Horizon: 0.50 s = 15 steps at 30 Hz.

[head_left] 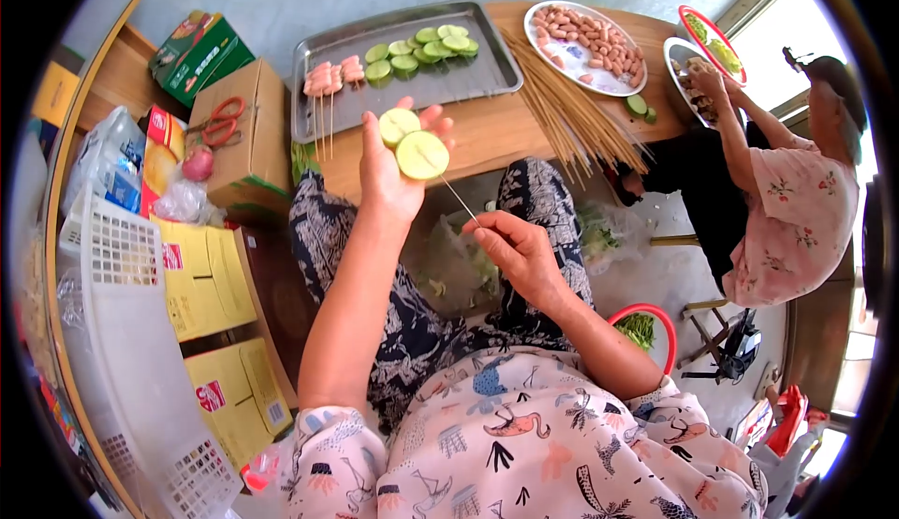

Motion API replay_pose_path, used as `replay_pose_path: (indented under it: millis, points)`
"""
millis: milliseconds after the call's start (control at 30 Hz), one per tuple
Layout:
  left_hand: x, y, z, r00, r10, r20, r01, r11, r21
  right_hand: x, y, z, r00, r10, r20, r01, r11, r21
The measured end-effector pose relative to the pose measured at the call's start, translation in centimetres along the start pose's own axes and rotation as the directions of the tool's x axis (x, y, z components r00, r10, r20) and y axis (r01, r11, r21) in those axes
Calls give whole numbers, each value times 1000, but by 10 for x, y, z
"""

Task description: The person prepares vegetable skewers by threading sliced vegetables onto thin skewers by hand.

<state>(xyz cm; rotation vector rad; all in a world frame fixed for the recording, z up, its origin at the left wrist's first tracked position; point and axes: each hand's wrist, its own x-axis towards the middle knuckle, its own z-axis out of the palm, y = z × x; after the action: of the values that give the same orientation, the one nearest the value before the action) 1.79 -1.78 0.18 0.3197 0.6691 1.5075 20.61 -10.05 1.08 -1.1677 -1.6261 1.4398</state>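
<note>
Two round, pale green zucchini slices [422, 155] with thin green skin lie in my left hand [389, 182], its thumb up and its fingertips showing behind them. My right hand [520, 255] pinches a thin skewer [458, 199] whose far end meets the lower slice. Whether the tip goes on into the upper slice is hidden. Beyond my hands is a metal tray [421, 88] with rows of zucchini slices [405, 63] and several skewers of pink meat pieces [323, 80], their sticks pointing toward me.
Loose skewers [562, 107] fan over the table's edge, near a white plate of small sausages [595, 41]. At right a co-worker [796, 182] reaches into a bowl [688, 83]. Cardboard boxes [248, 135], scissors [223, 122] and a white basket [131, 332] stand at left.
</note>
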Motion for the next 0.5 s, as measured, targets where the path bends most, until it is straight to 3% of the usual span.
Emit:
replay_pose_path:
  millis: [67,100,133,233,300,400,500]
  points:
    - [23,6,-15,998,10,-58,-12,999,-42,11,-1,-9,1000,7,-29,-5,999,54]
    - [22,16,-7,973,73,-217,-38,986,163,18,0,-13,999,25,-43,-19,993,117]
    - [24,25,0,968,113,-222,-83,987,141,27,4,-18,998,37,-51,-28,986,167]
    - [37,48,2,945,234,-230,-190,962,197,54,9,-31,992,11,-127,0,996,86]
    - [46,54,-14,960,264,-97,-249,958,138,75,14,-38,992,38,-122,-23,992,125]
    - [52,48,-31,961,145,-236,-137,989,51,106,15,-44,992,84,-95,-69,986,149]
    - [53,48,-31,959,185,-216,-176,982,62,143,17,-45,989,136,-55,-128,984,121]
